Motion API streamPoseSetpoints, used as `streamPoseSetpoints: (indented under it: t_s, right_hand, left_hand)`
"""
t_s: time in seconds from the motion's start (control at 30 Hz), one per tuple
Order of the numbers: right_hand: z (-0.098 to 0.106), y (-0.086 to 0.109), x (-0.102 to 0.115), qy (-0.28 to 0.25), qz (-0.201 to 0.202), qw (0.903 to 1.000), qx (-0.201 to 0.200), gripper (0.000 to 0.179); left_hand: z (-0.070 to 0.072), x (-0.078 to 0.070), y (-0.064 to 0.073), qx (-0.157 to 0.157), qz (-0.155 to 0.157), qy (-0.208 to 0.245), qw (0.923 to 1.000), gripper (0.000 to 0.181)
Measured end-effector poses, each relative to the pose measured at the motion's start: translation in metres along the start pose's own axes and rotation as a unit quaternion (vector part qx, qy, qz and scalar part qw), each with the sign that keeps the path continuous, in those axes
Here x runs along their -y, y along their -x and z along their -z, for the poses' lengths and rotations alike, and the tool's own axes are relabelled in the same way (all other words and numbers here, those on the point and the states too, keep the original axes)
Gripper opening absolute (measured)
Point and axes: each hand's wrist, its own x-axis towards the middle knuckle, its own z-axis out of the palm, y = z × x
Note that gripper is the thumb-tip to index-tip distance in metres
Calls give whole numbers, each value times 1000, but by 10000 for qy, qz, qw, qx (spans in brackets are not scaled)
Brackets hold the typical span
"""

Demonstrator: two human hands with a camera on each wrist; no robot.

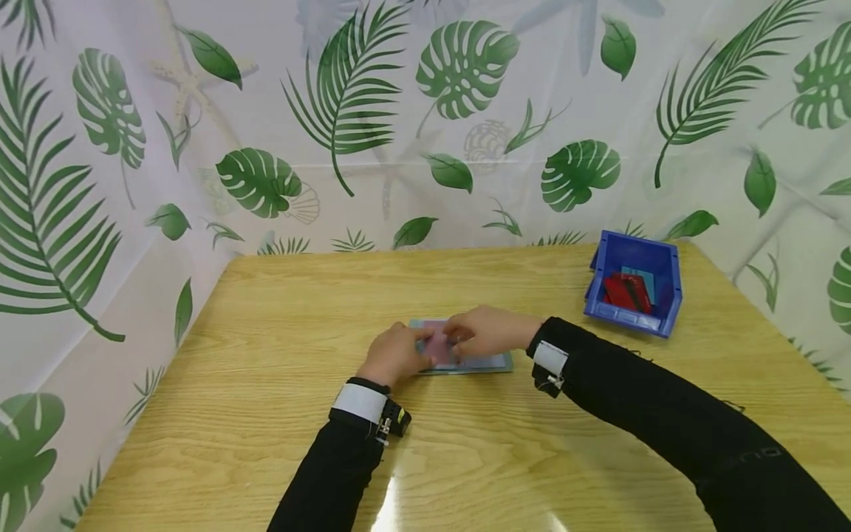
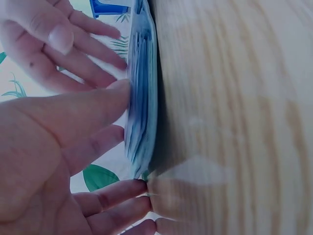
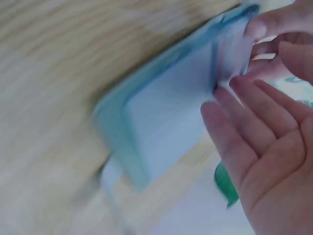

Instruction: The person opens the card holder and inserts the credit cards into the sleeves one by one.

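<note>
Your left hand (image 1: 394, 353) hides the left end of the flat, pale blue-green, layered folder (image 1: 484, 363), which lies on the table straight in front of you. Its thumb is against the upper layers, but you cannot tell whether it pinches anything. Your right hand (image 1: 490, 329) has its fingers loosely extended and parted over the folder, and it covers part of the thin pinkish rectangular sheet (image 1: 436, 347) between your hands. Blur in the right wrist view softens the folder's near corner and a pale narrow strip (image 3: 111, 171) beside it; the left wrist view shows the layers nearly edge-on. At the far right, the blue plastic bin (image 1: 625, 319) holds overlapping red cards (image 1: 628, 292) and a light-blue card (image 1: 648, 283), partly covered. The yellowish wood-grain table (image 1: 266, 414) catches glare near you, and white leaf-printed cloth (image 1: 266, 111) surrounds it.
</note>
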Motion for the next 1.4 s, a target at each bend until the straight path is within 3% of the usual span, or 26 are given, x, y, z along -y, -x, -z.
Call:
streamPoseSetpoints:
  t_s: [0.13,0.27,0.4,0.57,0.67,0.77,0.97,1.07,1.4]
  right_hand:
    - [28,21,-27,166,-226,9979,-585,37]
    - [61,56,-53,103,-961,9894,-1084,40]
    - [87,94,-81,35,-1660,9731,-1597,46]
    - [101,125,-116,-82,-2223,9424,-2498,48]
    - [98,134,-131,-166,-2542,9241,-2848,50]
    - [87,135,-144,-36,-2765,9137,-2978,49]
    - [61,129,-165,428,-3266,9027,-2768,45]
    - [53,123,-172,511,-3501,8965,-2666,34]
    - [34,108,-205,858,-3842,8815,-2607,32]
  left_hand:
    - [-1,0,0,-16,120,1,9999,55]
    - [-1,0,1,-27,124,66,9999,55]
    - [0,-1,2,-1,160,104,9998,56]
    - [-3,1,3,-46,179,93,9998,57]
    - [-5,3,3,-65,163,127,9998,57]
    - [-8,5,4,-112,133,160,9997,57]
    - [-10,7,5,-172,44,185,9997,56]
    - [-8,7,5,-168,47,170,9997,56]
    - [-12,11,2,-260,-27,72,9996,55]
